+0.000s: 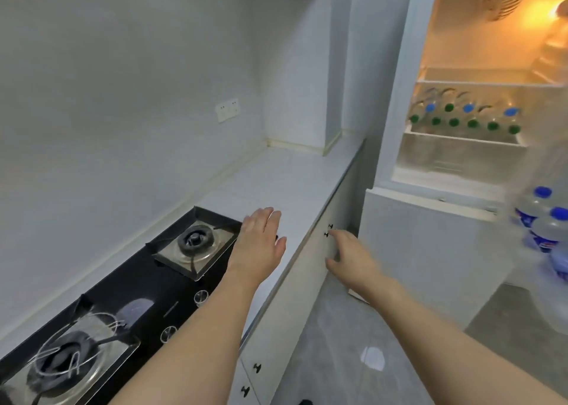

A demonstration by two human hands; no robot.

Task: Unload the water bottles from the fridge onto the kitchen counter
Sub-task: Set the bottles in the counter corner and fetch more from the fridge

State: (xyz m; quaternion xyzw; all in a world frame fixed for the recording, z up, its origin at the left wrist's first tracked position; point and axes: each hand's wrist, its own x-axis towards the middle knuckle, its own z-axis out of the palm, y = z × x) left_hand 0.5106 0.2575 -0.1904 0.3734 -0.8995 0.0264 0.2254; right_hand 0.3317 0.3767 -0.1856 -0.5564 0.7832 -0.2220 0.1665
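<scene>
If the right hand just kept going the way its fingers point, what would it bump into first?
Probably the white fridge: the right hand points up and away toward its lower front panel, past the cabinet knobs. One view leaves depth unclear, so it might brush the cabinet front first.

Bare forearms (no sleeves), ringless hands

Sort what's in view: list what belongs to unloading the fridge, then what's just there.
Job:
water bottles on the fridge shelf
door bottles
fridge
kitchen counter
left hand, right hand, both empty

Just there:
gas stove
wall socket
cabinet knobs
</scene>
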